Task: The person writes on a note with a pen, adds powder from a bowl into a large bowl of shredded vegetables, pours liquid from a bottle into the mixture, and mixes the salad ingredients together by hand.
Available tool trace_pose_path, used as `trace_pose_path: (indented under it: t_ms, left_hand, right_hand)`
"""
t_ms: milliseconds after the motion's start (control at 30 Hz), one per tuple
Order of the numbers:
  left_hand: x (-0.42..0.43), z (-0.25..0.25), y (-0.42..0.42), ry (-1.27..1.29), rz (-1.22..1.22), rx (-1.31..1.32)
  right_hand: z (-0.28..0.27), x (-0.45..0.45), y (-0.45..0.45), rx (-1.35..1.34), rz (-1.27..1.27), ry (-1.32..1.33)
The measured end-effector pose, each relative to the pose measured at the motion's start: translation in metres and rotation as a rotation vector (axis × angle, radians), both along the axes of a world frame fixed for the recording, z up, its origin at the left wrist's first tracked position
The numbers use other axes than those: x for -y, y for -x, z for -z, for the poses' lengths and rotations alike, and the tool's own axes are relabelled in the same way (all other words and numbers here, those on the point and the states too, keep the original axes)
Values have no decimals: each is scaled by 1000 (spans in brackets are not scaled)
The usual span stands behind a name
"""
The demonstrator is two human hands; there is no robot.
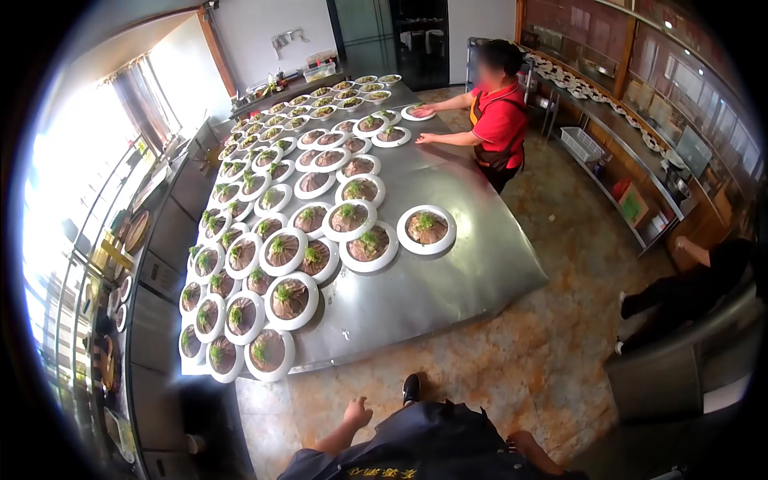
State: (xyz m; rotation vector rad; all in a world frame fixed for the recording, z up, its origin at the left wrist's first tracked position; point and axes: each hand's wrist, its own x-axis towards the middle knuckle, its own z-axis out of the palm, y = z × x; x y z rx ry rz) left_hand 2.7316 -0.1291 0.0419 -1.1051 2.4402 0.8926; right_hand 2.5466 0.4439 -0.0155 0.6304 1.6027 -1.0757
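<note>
My left hand point(358, 413) hangs over the floor in front of my dark apron, fingers apart and holding nothing, a short way from the table's near edge. My right hand point(524, 442) is low at my right side; its fingers are too small and partly hidden to read. Nearest my left hand is a white plate point(288, 357) of sliced meat with a green garnish at the table corner. Many similar plates crowd and overlap on the left half of the steel table point(480, 264). One plate point(426, 230) of meat stands apart on the right.
Across the table a person in a red shirt point(502, 124) has one hand at a plate point(418, 113). Another person in dark clothes point(696, 276) is at the right. Bowls line the right-hand counter point(596, 120), with a white basket point(582, 145) below. Cabinets point(160, 312) run along the left.
</note>
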Motion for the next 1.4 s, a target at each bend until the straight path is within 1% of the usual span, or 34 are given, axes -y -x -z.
trace_pose_path:
  t_ms: [33, 67, 100, 133, 167, 233, 300, 333, 400, 433, 500, 533, 567, 600, 633, 667, 700, 733, 767, 800, 867, 900, 967, 1000, 1100, 1133, 1200, 1233, 1300, 1400]
  left_hand:
    - [17, -19, 24, 37, -7, -42]
    - [33, -35, 52, 68, -14, -90]
    - [55, -40, 74, 131, 61, -198]
    - [69, -54, 94, 187, 79, -274]
    - [81, -73, 113, 215, 119, -304]
    - [101, -87, 139, 239, 158, -166]
    - [115, -92, 158, 111, 119, -86]
    - [119, -91, 164, 122, 111, -109]
    - [124, -93, 180, 148, 105, -156]
    - [124, -96, 186, 151, 159, -80]
    - [120, -106, 199, 157, 254, 71]
    - [115, -107, 202, 105, 261, 147]
    - [112, -108, 204, 55, 269, 224]
    - [115, -109, 211, 14, 276, 294]
    - [119, -98, 213, 36, 284, 301]
    - [121, -69, 211, 60, 310, 305]
    - [122, -40, 215, 86, 358, 304]
    - [126, -16, 219, 105, 421, 335]
    - [135, 9, 219, 114, 467, 355]
    - [142, 34, 219, 123, 514, 374]
    - [137, 3, 229, 100, 512, 391]
    - [124, -55, 229, 75, 481, 389]
    - [120, -80, 235, 36, 525, 414]
    - [118, -85, 240, 14, 539, 428]
    - [121, -80, 245, 78, 671, 443]
    - [130, -57, 249, 86, 674, 490]
    - [143, -27, 243, 108, 670, 442]
    - [144, -27, 246, 115, 667, 418]
    - [150, -23, 250, -88, 495, 481]
    - [157, -10, 250, -65, 553, 427]
  right_hand:
    - [37, -17, -2, 51, 1, 90]
    - [53, -25, 8, 95, 2, 176]
    - [15, 4, 15, 114, 0, 69]
    - [-25, 33, 22, 136, 2, -37]
    - [-29, 34, 17, -41, -193, 56]
    - [-43, 52, 28, -257, -467, 125]
    - [-49, 86, 34, -26, 18, 41]
    - [-71, 106, 38, -4, 100, -1]
    - [-73, 123, 51, -12, 66, -39]
    - [-76, 125, 50, -9, 51, -62]
    - [-78, 122, 50, -42, 103, -33]
    - [-77, 119, 49, -57, 128, -15]
    - [-76, 117, 48, 0, 147, -14]
    - [-57, 110, 52, 49, 167, -5]
    - [-31, 100, 57, 94, 192, 7]
    - [5, 84, 56, 122, 145, -11]
    - [9, 86, 51, 8, -110, 29]
    - [5, 86, 50, -110, -354, 54]
    - [-17, 98, 53, -27, -270, -44]
    - [-56, 120, 58, 49, -176, -143]
    - [-62, 119, 62, -25, -241, -106]
    - [-60, 122, 68, -65, -287, -88]
    - [-18, 113, 78, -68, -82, -1]
    - [-11, 111, 83, -69, 11, 42]
    - [5, 110, 89, -110, 148, 176]
    - [-2, 116, 91, -149, 43, 126]
    - [-28, 125, 94, -230, -170, 11]
    - [-33, 125, 94, -220, -174, 4]
    - [-33, 124, 91, -192, -183, -9]
    - [-15, 107, 83, -110, -91, 48]
